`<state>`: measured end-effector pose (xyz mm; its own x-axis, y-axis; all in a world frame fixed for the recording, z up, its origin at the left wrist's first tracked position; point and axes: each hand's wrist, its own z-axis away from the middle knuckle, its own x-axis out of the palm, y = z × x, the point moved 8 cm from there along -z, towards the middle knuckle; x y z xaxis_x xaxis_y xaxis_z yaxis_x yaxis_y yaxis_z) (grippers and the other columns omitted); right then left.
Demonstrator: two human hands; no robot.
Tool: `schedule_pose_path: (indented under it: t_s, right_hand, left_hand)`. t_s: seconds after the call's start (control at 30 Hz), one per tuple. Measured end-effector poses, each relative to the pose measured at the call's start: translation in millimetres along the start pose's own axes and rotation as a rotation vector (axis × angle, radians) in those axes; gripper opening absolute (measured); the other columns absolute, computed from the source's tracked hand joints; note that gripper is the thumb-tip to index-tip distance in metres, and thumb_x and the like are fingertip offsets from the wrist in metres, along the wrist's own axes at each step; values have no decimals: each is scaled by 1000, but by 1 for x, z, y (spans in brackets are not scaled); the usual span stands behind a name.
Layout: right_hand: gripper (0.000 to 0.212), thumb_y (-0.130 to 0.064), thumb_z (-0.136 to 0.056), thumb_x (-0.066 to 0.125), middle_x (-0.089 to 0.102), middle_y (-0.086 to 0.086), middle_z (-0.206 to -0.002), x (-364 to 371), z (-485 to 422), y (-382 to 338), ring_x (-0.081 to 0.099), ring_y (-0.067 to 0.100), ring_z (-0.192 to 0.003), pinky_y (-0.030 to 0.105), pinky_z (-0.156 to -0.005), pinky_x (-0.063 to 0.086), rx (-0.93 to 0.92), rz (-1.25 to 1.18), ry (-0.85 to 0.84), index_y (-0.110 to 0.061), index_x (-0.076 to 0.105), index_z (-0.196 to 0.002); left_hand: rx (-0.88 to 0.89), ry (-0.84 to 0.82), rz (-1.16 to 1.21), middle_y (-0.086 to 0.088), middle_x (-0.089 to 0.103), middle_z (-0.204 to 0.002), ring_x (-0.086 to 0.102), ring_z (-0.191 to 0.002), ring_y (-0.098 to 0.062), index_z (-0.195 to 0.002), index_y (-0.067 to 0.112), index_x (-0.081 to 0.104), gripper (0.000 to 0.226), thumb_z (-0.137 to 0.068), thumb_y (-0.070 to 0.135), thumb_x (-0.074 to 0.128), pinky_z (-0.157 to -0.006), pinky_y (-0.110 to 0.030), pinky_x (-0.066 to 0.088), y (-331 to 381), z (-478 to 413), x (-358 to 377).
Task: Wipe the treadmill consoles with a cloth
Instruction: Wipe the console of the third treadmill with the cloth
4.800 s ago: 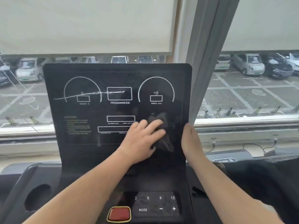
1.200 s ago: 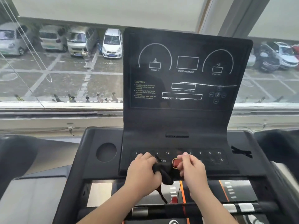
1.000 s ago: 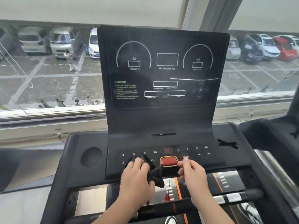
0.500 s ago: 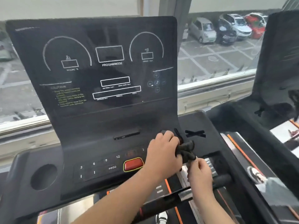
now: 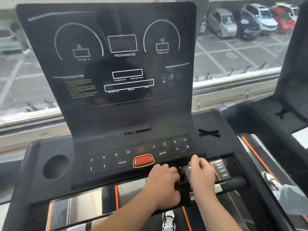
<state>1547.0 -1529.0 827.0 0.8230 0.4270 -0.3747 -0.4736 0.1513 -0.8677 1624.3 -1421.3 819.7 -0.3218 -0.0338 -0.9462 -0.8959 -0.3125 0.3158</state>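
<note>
Parked cars [image 5: 222, 22] fill the window behind the treadmill console [image 5: 130, 105]. Half a second ago the left hand [image 5: 161, 185] worked the cloth [image 5: 183, 190] beside the cross-shaped slot [image 5: 209, 132], at 2 o'clock from the red button [image 5: 143, 160]. Now both hands sit at the console's front edge, at 4 o'clock from that button. The dark cloth is bunched between them; the left fingers curl round it, and the right hand [image 5: 202, 177] grips its other side.

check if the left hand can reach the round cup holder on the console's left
Probably yes: the left hand, gripping the cloth beside the red button, has only flat keypad between it and the cup holder.
</note>
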Motion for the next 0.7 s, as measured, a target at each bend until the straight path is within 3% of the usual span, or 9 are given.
schedule_pose_path:
  t_s: [0.1,0.2,0.27,0.4,0.47,0.57,0.63,0.7]
  right_hand:
    - [36,-31,-100,54,46,-1,-57,17,15,-12,41,19,-57,35,-59,36,-12,-77,-84,-10,61,-71]
    - [37,-29,-103,55,48,2,-57,38,35,-26,42,16,-54,32,-55,36,-26,-161,-187,-8,63,-74]
    - [35,-28,-104,56,58,2,-63,57,55,-45,52,17,-62,34,-62,44,-60,-207,-269,-12,68,-75]
    - [21,-28,-102,60,76,2,-93,110,113,-82,70,13,-88,37,-82,57,-106,-194,-540,-19,77,-93]
    - [22,-34,-102,60,77,5,-102,136,146,-93,71,12,-96,39,-88,56,-101,-211,-711,-20,77,-101]
    - [13,-22,-103,60,76,-1,-92,162,181,-104,72,-1,-83,19,-76,55,-179,-120,-887,-17,72,-101]
    - [12,-30,-97,71,77,1,-92,176,194,-102,74,8,-87,26,-76,56,-189,-61,-961,-18,73,-97]
    - [16,-35,-91,77,78,1,-91,187,202,-101,74,17,-89,34,-76,55,-214,25,-985,-20,74,-92]
  left_hand:
    - [-235,30,327,5,63,-87,56,-87,-23,-75,24,56,16,-67,35,49,-72,-36,44,-23,32,-10]
    - [-489,124,936,8,56,-69,52,-69,-16,-73,16,57,16,-57,20,56,-60,-28,43,-54,64,-43]
    - [-605,222,1373,-6,56,-67,52,-64,-22,-74,7,63,25,-49,10,56,-60,-31,41,-75,88,-66]
    - [-733,358,1970,-21,71,-92,68,-79,-34,-90,3,74,47,-47,8,58,-79,-40,54,-108,143,-86]
    - [-733,420,2117,-22,73,-98,70,-83,-36,-94,0,76,43,-57,12,58,-81,-43,58,-114,169,-94]
    - [-713,538,2229,-21,73,-98,70,-81,-35,-93,1,78,37,-69,17,55,-75,-40,59,-115,207,-102]
    - [-721,637,2222,-25,72,-107,70,-90,-37,-102,0,77,42,-66,18,63,-84,-45,58,-116,231,-100]
    - [-743,738,2149,-29,69,-123,67,-107,-43,-115,2,73,46,-72,17,69,-103,-60,51,-120,250,-95]
